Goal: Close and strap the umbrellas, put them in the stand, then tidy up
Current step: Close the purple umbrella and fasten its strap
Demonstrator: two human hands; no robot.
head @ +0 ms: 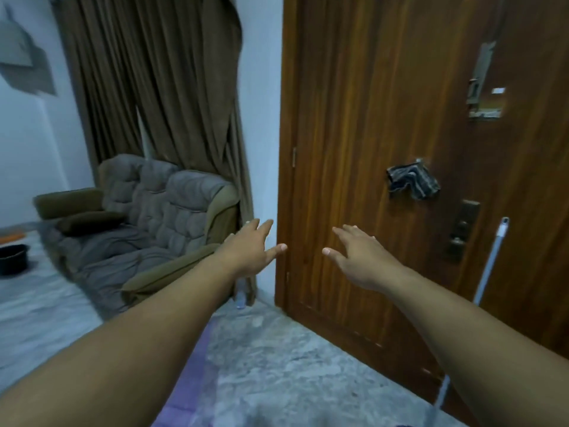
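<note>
Currently both hands empty: left hand and right hand out flat, fingers spread, near the door. No umbrellas or stand in view. Judged step: locating them; next, turn and search.

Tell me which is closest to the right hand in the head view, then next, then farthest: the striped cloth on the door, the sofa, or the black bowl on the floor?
From the right hand:
1. Striped cloth, hanging on the door, up and right.
2. Sofa, across to the left.
3. Black bowl, at the far left edge.
</note>
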